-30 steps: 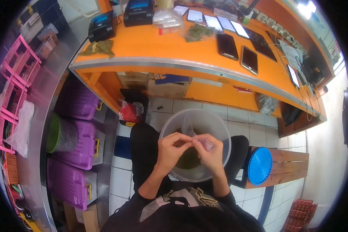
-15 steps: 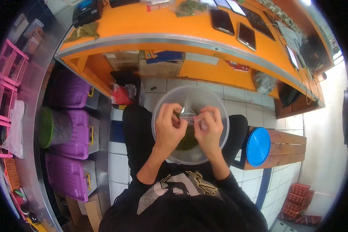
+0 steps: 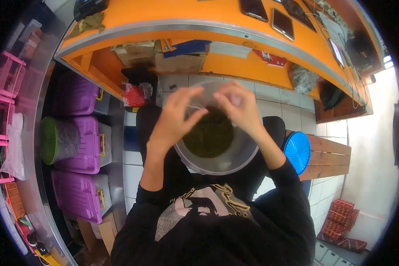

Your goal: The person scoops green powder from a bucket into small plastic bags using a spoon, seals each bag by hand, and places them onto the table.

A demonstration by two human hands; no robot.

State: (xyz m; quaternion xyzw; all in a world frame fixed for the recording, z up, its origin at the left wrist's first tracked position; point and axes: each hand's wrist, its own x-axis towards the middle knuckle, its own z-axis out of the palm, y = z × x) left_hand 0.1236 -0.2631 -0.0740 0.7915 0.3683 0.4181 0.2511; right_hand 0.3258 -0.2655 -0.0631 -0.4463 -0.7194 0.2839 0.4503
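A translucent plastic tub point(image 3: 246, 162) rests between my knees, with a dark green mass point(image 3: 208, 139) in its bottom. My left hand point(image 3: 175, 117) is over the tub's left side, its thumb and fingers apart and slightly blurred. A thin whitish strand point(image 3: 194, 107) shows beside that thumb; whether it is attached to anything I cannot tell. Above the tub's far right side, my right hand point(image 3: 241, 108) has its fingers curled around a small crumpled clear plastic piece point(image 3: 236, 100), mostly hidden by the fingers.
An orange counter point(image 3: 164, 13) with phones point(image 3: 283, 24) stands ahead. Purple-lidded bins point(image 3: 77, 195) and a green-lidded container point(image 3: 49, 141) are at left. On the right, a blue lid point(image 3: 297, 153) lies on a wooden bench point(image 3: 328, 157).
My hands have moved apart and up toward the tub's far rim. Both were pinching the clear plastic together; now it shows only in my right hand. The view has shifted.
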